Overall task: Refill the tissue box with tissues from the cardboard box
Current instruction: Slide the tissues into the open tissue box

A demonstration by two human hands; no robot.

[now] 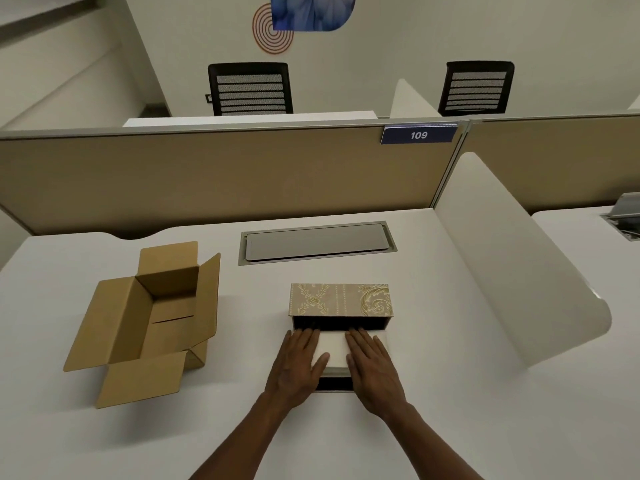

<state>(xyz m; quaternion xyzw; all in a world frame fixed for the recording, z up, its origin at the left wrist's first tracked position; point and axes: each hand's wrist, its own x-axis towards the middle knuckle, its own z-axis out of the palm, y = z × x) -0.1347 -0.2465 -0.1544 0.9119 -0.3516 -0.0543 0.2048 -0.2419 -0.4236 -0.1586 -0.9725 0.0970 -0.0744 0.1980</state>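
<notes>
One tissue box (pixel 341 300), patterned beige and gold, lies on the white desk (pixel 433 393) with its dark interior facing the person; one stack of white tissues (pixel 333 348) rests partly inside that opening; two hands press flat on the stack, the left hand (pixel 298 365) on its left side and the right hand (pixel 374 370) on its right, fingers stretched out and gripping nothing, fingertips at the box's mouth; one cardboard box (pixel 149 320) stands well apart to the left, its four flaps spread open, its inside showing bare cardboard; one grey cable hatch (pixel 317 242) sits in the desk behind the tissue box; two black chairs (pixel 250 88) stand beyond the partition (pixel 207 171), which carries one blue tag (pixel 418 135) reading 109.
</notes>
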